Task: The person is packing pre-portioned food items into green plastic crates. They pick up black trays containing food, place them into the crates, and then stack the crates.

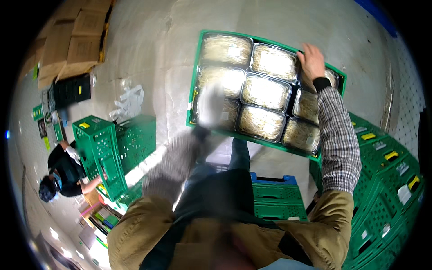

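Observation:
A green plastic crate (198, 54) in front of me holds several clear packs (266, 93) of pale thin strands that look like bean sprouts, set in rows. My right hand (312, 65) is bare and reaches across the crate's right side, its fingers stretched out over the packs near the far rim. It partly covers the packs under it. In a white glove, my left hand (211, 106) is over the near left corner of the crate. Motion smears its fingers, so what they touch is unclear.
Green crates are stacked at right (382, 180), with another stack (276, 198) below the crate. At left, a person (67, 166) in dark clothes handles tall green crates (101, 153). Cardboard boxes (78, 40) stand far left; a crumpled white plastic sheet (129, 103) lies on the floor.

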Available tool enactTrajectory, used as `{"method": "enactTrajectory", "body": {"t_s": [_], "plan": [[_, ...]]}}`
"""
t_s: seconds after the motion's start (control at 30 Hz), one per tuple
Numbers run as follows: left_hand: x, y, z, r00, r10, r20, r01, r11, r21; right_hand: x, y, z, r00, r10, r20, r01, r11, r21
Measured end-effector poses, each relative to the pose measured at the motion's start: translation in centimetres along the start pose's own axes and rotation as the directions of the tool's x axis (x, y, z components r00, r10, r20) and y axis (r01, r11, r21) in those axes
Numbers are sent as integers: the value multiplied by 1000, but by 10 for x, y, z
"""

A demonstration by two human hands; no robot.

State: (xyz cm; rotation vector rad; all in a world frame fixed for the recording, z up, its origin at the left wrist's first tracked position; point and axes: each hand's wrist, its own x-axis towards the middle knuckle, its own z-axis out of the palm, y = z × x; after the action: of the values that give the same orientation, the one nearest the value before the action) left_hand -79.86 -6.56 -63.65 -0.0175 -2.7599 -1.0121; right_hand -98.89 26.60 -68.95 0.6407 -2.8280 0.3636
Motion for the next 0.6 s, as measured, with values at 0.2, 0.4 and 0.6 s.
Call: {"method": "enactTrajectory", "body": {"t_s": [0.2,0.4,0.6], "plan": [[-142,54,33,182,-737,650,891,-157,-427,47,-8,54,805,-6,593,-138,971,197],[-181,33,104,12,-837,548,877,-254,-408,33,-2,86,745,3,667,-88,992,93],[-217,23,103,-44,-798,602,673,-469,-572,29,-69,4,826,-109,553,57,992,109]]}}
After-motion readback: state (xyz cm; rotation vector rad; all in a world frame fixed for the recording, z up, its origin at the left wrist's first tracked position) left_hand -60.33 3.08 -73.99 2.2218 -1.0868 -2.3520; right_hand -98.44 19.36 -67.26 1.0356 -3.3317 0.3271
